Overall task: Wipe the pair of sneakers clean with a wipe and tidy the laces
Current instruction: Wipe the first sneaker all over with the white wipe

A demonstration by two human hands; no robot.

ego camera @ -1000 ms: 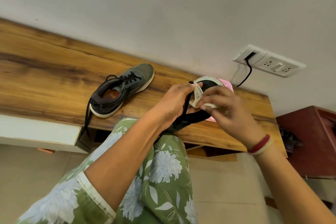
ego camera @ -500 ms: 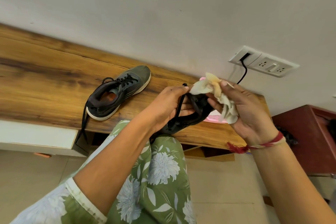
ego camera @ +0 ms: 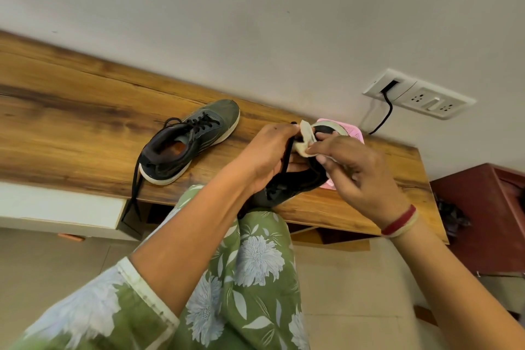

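One grey sneaker [ego camera: 187,142] with black laces lies on the wooden bench [ego camera: 71,122], its lace ends hanging over the front edge. My left hand [ego camera: 270,153] grips the second, dark sneaker [ego camera: 295,185] above my knee, sole turned partly toward me. My right hand [ego camera: 358,170] pinches a crumpled, dirtied white wipe [ego camera: 305,140] and presses it against the sneaker's white sole edge near the toe. Both hands hide most of this shoe.
A pink perforated tray [ego camera: 352,132] sits on the bench behind the held shoe. A wall socket plate [ego camera: 417,96] with a black cable is above it. A dark red cabinet [ego camera: 480,213] stands to the right. My green floral trouser leg [ego camera: 255,264] is below.
My right hand, which had lifted the wipe off and opened it out half a second ago, has brought it back down onto the toe end of the held sneaker.
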